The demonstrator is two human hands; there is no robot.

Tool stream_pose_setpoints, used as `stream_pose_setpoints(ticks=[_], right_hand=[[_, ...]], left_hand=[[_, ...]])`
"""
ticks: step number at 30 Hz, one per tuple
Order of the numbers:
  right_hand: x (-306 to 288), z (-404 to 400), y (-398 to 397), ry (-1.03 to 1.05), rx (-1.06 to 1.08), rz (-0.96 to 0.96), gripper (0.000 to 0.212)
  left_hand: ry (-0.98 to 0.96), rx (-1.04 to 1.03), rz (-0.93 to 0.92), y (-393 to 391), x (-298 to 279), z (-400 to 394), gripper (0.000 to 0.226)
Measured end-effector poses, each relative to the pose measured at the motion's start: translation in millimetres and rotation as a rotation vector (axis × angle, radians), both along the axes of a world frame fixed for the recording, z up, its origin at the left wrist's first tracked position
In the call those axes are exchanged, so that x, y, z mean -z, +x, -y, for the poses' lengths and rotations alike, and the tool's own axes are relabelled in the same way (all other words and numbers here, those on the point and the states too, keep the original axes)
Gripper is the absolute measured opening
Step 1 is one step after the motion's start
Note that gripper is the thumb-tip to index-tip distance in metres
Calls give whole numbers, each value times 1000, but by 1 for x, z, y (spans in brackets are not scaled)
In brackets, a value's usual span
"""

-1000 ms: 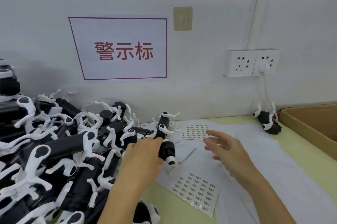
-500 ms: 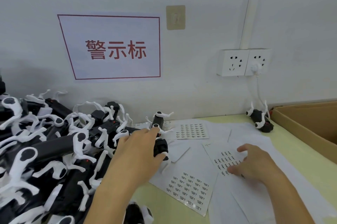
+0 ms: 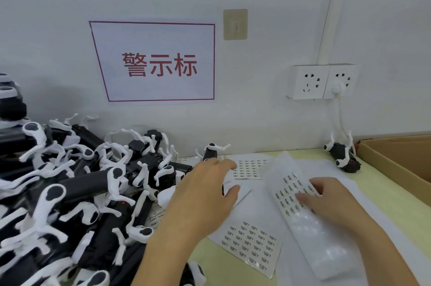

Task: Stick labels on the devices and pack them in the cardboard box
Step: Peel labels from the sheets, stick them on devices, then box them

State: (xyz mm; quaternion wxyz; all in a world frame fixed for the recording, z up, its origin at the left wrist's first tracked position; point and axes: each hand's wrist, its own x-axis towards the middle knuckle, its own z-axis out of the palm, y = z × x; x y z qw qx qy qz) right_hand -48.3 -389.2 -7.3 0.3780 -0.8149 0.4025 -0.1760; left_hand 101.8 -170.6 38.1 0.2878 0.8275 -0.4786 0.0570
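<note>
My left hand [image 3: 205, 192] grips a black-and-white device [image 3: 211, 151] at the right edge of the pile; only the device's top end shows past my fingers. My right hand [image 3: 331, 204] holds a sheet of small labels [image 3: 289, 183], whose far end curls up off the table and looks blurred. The open cardboard box [image 3: 396, 169] stands at the right edge. Apart from the pile, a single device [image 3: 342, 157] lies near the box, below the wall socket.
A big pile of black-and-white devices [image 3: 81, 192] fills the left side of the table. Two more label sheets lie flat, one in front [image 3: 251, 243] and one by the wall [image 3: 249, 166]. White paper [image 3: 326, 166] covers the table, and a cable [image 3: 340, 118] hangs from the socket.
My right hand came down from the air onto the label sheet, and the sheet's far end has lifted. My left hand stayed on the device by the pile.
</note>
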Motion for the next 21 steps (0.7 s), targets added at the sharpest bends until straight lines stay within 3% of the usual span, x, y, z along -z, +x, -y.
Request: stream_pose_setpoints(ticks=[7, 13, 18, 21], right_hand=[[-39, -42, 25, 236, -240, 412, 12], [-51, -69, 37, 403, -404, 539, 16], [-52, -71, 35, 499, -455, 516, 22], [-52, -70, 33, 492, -490, 515, 18]], left_hand=[[-138, 31, -408, -5, 1, 9, 49], [-565, -42, -882, -12, -5, 15, 42], [-847, -106, -886, -8, -8, 10, 31], [-883, -150, -863, -3, -8, 7, 25]])
